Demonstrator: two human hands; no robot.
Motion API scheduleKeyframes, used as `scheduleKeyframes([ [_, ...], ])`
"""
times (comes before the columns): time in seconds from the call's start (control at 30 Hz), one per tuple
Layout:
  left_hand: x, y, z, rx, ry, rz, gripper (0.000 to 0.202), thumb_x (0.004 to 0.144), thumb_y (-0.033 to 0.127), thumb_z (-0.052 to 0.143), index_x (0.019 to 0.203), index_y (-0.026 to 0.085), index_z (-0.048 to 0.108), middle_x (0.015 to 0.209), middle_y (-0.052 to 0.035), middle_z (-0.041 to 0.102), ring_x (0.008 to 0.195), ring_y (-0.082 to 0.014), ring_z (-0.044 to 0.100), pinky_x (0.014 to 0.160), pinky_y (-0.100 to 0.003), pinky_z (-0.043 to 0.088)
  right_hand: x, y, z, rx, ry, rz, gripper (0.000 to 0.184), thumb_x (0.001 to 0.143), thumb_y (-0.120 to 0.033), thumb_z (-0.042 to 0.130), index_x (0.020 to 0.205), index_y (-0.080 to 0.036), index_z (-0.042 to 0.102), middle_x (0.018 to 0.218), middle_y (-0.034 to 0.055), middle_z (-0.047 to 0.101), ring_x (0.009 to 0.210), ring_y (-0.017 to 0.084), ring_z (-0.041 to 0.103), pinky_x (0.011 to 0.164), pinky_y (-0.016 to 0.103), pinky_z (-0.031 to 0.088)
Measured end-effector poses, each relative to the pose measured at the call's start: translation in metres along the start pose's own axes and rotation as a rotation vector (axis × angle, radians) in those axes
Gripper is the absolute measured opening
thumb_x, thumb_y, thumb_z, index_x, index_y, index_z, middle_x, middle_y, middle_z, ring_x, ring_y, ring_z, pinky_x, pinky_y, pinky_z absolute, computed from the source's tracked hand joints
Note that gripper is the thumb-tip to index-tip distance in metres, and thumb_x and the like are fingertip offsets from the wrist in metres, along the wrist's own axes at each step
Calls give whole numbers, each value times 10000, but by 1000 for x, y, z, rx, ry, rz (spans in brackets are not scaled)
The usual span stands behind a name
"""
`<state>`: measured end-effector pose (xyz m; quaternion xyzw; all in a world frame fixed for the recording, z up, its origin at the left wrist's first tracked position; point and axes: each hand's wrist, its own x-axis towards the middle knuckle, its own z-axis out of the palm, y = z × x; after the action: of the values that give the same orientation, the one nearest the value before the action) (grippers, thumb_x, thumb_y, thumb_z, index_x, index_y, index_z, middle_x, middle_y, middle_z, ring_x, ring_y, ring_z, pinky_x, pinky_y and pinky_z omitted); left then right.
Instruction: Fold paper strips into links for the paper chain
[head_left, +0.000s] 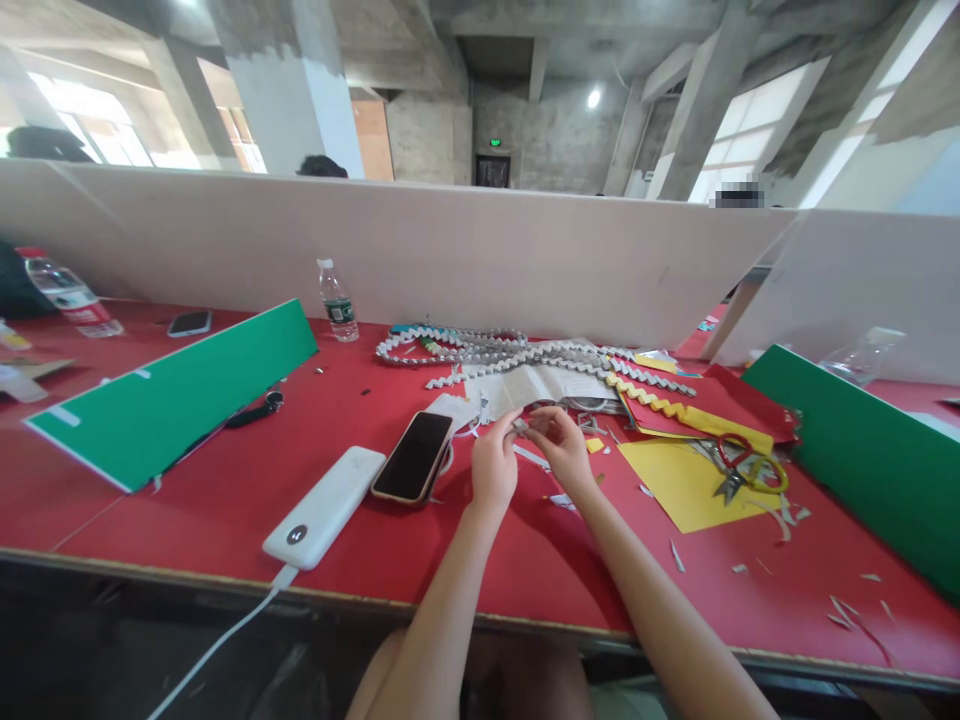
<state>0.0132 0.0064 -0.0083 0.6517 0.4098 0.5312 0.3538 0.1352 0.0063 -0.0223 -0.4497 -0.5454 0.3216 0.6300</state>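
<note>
A: Pinching a strip (523,428), both hands. Left hand (493,468) and right hand (561,452) are meeting fingertip to fingertip just above the red table (187,510), thumbs and forefingers closing on it. It's tiny, pale, looks like folded paper. Can't make out the fold.

B: Where is it sitting?

A: Hanging between the hands, in front of the open booklet (525,387), near the phone (413,456). Phone is lying flat, glossy black, partly resting on a round white thing I can't identify.

B: Textures round it?

A: Zigzag paper chains (480,350), grey-white printed paper, are snaking along behind; one yellow chain (649,396) is running right. A flat yellow sheet (675,485) is lying right of the hands, with scissors (739,465) on it, handles red and yellow. Paper offcuts are scattering everywhere. A smooth white power bank (326,507), rounded corners, is lying left, its cable dropping off the table edge.

B: Anything cut off?

A: Green boards (165,400) are standing slanted on both sides, the right one running out of view. A clear plastic bottle (337,301) is standing by the pale partition (480,250). Forearms are leaving the bottom edge.
</note>
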Motion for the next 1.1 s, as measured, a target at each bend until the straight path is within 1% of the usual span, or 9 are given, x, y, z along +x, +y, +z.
scheduleKeyframes([
  [0.13,-2,-3,3,10,-8,-15,364,773,76,483,1037,255,659,1066,-68,666,1019,-263,591,972,-430,385,3,4,-3,9,-20,52,224,659,-308,688,833,-215,582,740,1,601,702,158,587,687,307,507],
  [0.23,-1,-5,3,49,-17,-55,334,762,95,518,1024,244,662,981,-90,690,938,-271,620,910,-436,425,5,9,-5,28,-70,84,209,646,-304,693,807,-212,597,727,10,627,721,176,607,707,329,510],
  [0.33,0,-5,2,39,-22,-74,268,768,144,535,987,228,664,914,-95,701,895,-258,637,831,-391,468,6,12,-7,43,-117,101,203,630,-312,702,777,-207,610,772,32,666,769,199,630,762,364,507],
  [0.43,1,-5,1,18,-4,-126,185,777,200,540,917,202,662,848,-92,705,840,-241,651,773,-360,486,8,10,-9,6,-113,103,190,640,-305,692,783,-200,623,776,35,673,768,195,633,764,358,503],
  [0.57,3,-11,1,-42,-7,-238,161,778,213,537,896,167,635,776,-93,700,746,-225,659,728,-354,500,7,1,-12,-111,-191,22,201,726,-286,616,905,-202,651,894,49,669,849,190,613,780,335,479],
  [0.7,6,-18,1,-143,-26,-250,156,768,190,540,895,159,625,817,-102,701,768,-221,661,716,-342,508,5,-5,-12,-269,-288,-122,292,728,-298,645,1012,-232,643,967,54,631,885,195,574,772,328,461],
  [0.87,8,-22,3,-289,-35,-285,161,740,191,577,882,141,633,761,-83,698,700,-201,658,691,-337,522,5,-3,-10,-327,-280,-207,250,739,-272,637,985,-228,647,950,54,642,894,205,572,828,366,439],
  [0.97,10,-23,5,-325,-40,-304,171,731,217,598,877,137,636,753,-77,698,695,-195,660,681,-327,531,5,-2,-11,-328,-265,-181,246,743,-290,627,977,-216,637,943,50,650,885,201,579,821,353,443],
  [1.1,14,-21,4,-424,-1,-368,159,742,269,599,858,161,615,721,-51,698,643,-181,665,660,-321,547,6,-2,-14,-318,-174,-138,239,743,-330,630,948,-207,629,882,42,649,811,183,586,775,323,457],
])
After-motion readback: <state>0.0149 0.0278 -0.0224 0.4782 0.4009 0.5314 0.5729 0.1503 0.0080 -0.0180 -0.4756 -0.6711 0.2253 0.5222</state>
